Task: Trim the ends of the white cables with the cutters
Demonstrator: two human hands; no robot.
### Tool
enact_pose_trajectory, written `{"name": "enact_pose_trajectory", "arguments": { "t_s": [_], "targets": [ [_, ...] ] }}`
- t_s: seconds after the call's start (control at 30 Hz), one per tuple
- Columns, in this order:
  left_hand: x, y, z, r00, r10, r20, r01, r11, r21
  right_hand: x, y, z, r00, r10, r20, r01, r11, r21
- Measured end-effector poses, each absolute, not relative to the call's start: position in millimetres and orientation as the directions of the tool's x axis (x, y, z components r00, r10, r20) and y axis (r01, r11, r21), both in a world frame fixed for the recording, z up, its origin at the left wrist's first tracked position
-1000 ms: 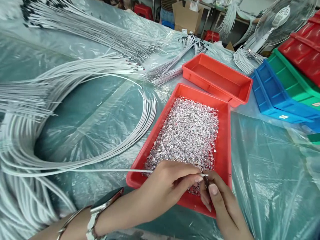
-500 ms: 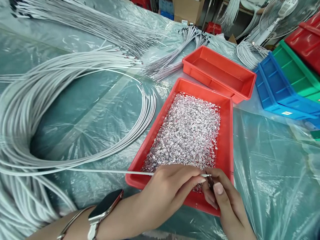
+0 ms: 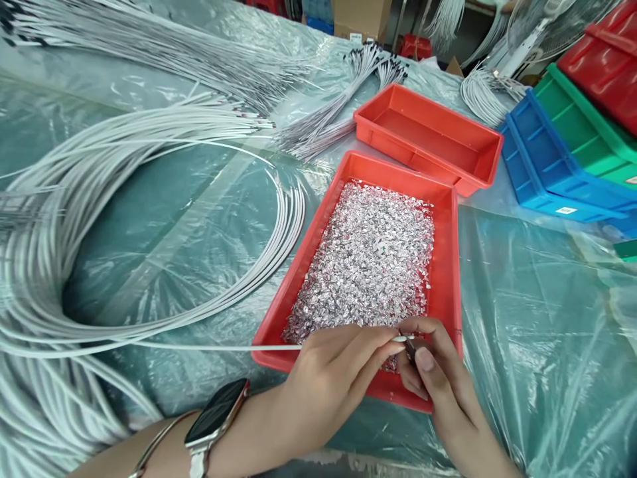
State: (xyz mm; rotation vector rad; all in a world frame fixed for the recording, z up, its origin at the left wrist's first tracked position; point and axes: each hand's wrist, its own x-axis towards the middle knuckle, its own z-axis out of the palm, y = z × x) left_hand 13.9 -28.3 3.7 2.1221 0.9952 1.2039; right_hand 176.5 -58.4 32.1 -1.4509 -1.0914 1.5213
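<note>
My left hand (image 3: 331, 378) is closed around a white cable (image 3: 223, 347), pinching it close to its end. The stripped cable tip pokes out past the fingertips. My right hand (image 3: 448, 392) is closed on dark, slim tweezers (image 3: 410, 350), mostly hidden by the fingers, whose points meet the cable tip. Both hands are over the near end of a red tray (image 3: 450, 279). Many small silvery foil scraps (image 3: 368, 252) lie in that tray.
A large coil of white cables (image 3: 34, 265) lies at the left. Behind it are long cable bundles (image 3: 174, 50) with black ends. A second red tray (image 3: 428, 133) touches the first one's far side. Blue bins (image 3: 557, 166) and a green bin (image 3: 587, 126) stand at right.
The view has shifted slightly, so the trays and bins appear a little further left and higher. The tweezers' points have turned somewhat against the cable tip. Both hands keep their grips.
</note>
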Motion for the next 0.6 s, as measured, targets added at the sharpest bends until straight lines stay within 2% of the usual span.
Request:
{"name": "enact_pose_trajectory", "arguments": {
  "t_s": [0.2, 0.47, 0.6],
  "targets": [
    [11.8, -25.2, 9.3, 0.415, 0.727, 0.547, 0.382, -0.685, 0.621, 174.5, -55.6, 33.5, -0.099, 0.924, -0.370, 0.011, -0.370, -0.929],
    [15.8, -24.5, 12.2, 0.382, 0.650, 0.657, 0.455, -0.751, 0.479, 177.1, -56.8, 31.4, -0.126, 0.905, -0.407, -0.041, -0.415, -0.909],
    [17.5, -25.1, 9.2, 0.384, 0.549, 0.743, 0.542, -0.785, 0.300, 177.3, -57.7, 29.5, -0.135, 0.899, -0.417, -0.043, -0.426, -0.904]
  ]
}}
